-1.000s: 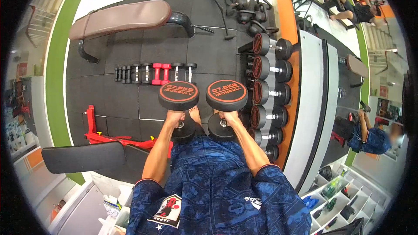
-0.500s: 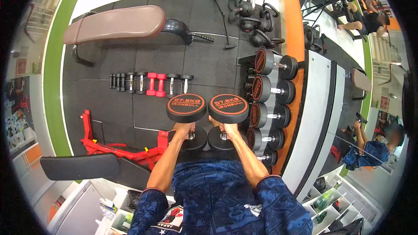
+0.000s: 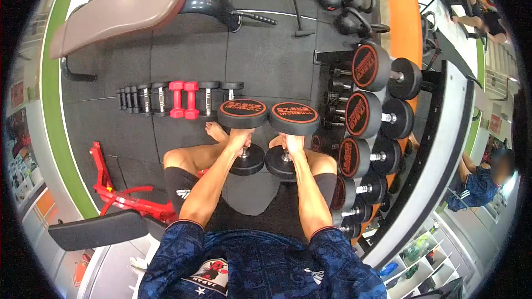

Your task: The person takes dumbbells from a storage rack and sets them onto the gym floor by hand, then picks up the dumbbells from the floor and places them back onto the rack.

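Note:
My left hand [image 3: 239, 139] is wrapped round the handle of one black dumbbell [image 3: 243, 115] with an orange ring and "07.5KG IRONBULL" on its upper end. A matching dumbbell [image 3: 294, 117] is gripped by my right hand [image 3: 292, 143]. Both stand near upright, side by side in front of me, one round head above each fist and one below. Their upper heads are almost touching. My arms reach down and forward between my bent, spread knees. The fingers are partly hidden behind the handles and wrists.
At right a rack [image 3: 366, 188] holds several dumbbells beside a mirror. Small dumbbells [image 3: 145, 99] and a red pair [image 3: 183, 99] line the floor ahead. A brown bench [image 3: 122, 8] stands at far left, kettlebells [image 3: 354, 22] at far right, and a red-framed bench [image 3: 133, 199] at near left.
My body has lowered into a squat, and my bent knees and a bare foot now show. The floor and rack appear closer. Both dumbbells stay in my hands, held side by side.

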Demonstrator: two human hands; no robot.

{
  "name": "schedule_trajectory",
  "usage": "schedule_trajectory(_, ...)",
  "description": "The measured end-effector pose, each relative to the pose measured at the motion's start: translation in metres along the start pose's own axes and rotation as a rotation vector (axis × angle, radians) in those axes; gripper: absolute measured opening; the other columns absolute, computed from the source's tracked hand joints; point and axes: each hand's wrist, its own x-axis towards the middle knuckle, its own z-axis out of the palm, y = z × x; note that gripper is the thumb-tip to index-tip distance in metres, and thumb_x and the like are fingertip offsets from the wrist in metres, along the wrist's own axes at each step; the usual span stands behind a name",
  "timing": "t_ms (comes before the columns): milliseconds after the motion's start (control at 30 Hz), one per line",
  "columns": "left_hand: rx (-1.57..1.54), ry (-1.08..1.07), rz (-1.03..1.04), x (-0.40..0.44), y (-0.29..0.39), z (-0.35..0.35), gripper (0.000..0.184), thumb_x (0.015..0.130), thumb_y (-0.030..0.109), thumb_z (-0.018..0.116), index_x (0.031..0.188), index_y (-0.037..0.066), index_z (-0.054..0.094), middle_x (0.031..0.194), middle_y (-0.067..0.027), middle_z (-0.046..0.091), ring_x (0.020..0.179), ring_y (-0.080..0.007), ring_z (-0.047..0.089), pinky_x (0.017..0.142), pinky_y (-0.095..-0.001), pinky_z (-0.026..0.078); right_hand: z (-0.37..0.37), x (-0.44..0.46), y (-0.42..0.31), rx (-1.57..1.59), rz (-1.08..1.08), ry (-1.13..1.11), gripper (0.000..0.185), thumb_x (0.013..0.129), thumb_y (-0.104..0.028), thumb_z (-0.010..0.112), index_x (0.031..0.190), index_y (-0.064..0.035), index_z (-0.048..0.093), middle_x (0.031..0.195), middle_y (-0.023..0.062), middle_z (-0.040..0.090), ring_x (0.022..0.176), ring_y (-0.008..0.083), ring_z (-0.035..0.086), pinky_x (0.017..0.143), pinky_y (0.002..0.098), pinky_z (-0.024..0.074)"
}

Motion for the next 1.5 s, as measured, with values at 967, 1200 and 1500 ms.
schedule_trajectory(967, 0.214, 0.279, -0.023, 0.332, -0.100, -0.012, 0.023, 0.080, 0.008, 0.064, 0.060, 0.003, 0.053, 0.051, -0.0011, 0.046, 0.038, -0.0106, 0.040, 0.036, -0.0292, 0.032, 0.000, 0.321, 0.148, -0.075, 0.199, 0.231, 0.019, 0.071, -0.004, 0.062, 0.057, -0.0068, 0.049, 0.046, 0.0001, 0.041, 0.034, 0.0122, 0.037, 0.033, 0.0287, 0.0300)
schedule_trajectory(1200, 0.340, 0.420, -0.027, 0.339, -0.101, -0.009, 0.026, 0.073, 0.013, 0.067, 0.053, 0.000, 0.055, 0.048, -0.0064, 0.052, 0.038, -0.0161, 0.048, 0.037, -0.0330, 0.038, 0.006, 0.330, 0.149, -0.259, 0.192, 0.373, 0.014, 0.073, -0.004, 0.061, 0.063, 0.0000, 0.053, 0.046, 0.0043, 0.045, 0.034, 0.0152, 0.042, 0.034, 0.0320, 0.0345)
schedule_trajectory(1500, 0.376, 0.348, 0.000, 0.341, -0.100, -0.013, 0.025, 0.070, 0.015, 0.069, 0.055, -0.001, 0.057, 0.050, -0.0080, 0.054, 0.040, -0.0175, 0.051, 0.040, -0.0332, 0.039, 0.002, 0.333, 0.157, -0.586, 0.206, 0.466, 0.037, 0.070, -0.020, 0.070, 0.093, 0.0069, 0.058, 0.080, 0.0209, 0.063, 0.072, 0.0311, 0.062, 0.065, 0.0405, 0.0479)
